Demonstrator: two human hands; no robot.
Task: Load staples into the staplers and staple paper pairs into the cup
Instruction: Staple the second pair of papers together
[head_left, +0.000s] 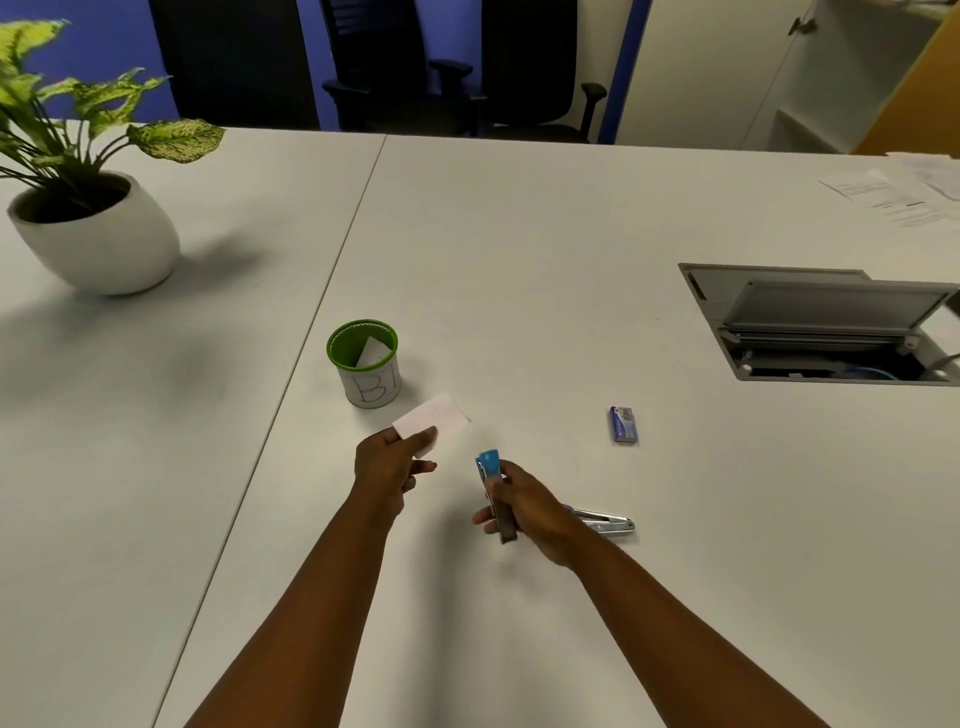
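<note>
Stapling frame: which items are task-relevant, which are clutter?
In the job:
left hand holding white paper
right hand holding blue stapler
green-rimmed cup
staple box
silver stapler

Lying about:
potted plant
printed papers
cable hatch

On the table (519, 234), the cup (363, 364) w/ paper (373, 352) in it sits left of centre, plant pot (98, 234) far left behind it, staple box (623, 424) to the right – 2nd stapler (605, 522) nearer, hatch (821, 322) far right.
</note>
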